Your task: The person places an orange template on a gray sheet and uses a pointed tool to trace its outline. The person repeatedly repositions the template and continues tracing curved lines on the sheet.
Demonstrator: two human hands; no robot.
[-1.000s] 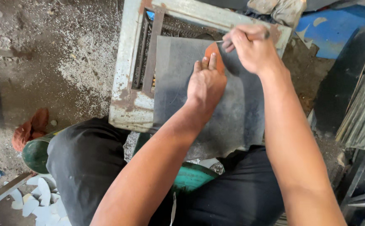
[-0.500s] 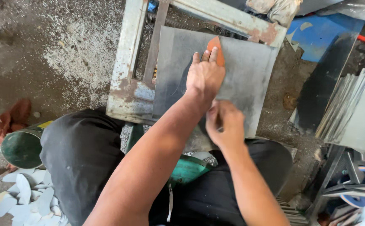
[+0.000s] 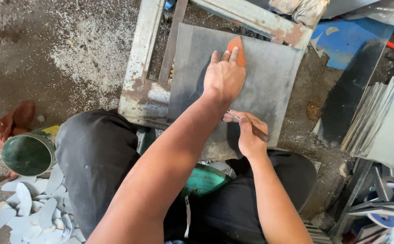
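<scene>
This is a workshop where stone or tile gets cut. The dirt floor (image 3: 48,54) is covered in grey dust. A rusty metal frame (image 3: 143,90) holds a grey slab (image 3: 269,77). More flat slabs (image 3: 382,122) are stacked at the side, and cut-off white pieces (image 3: 30,208) lie in a pile.

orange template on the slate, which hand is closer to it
Left. The left hand presses its fingertips on the orange template; the right hand holds a thin tool near the slate's lower edge.
</scene>
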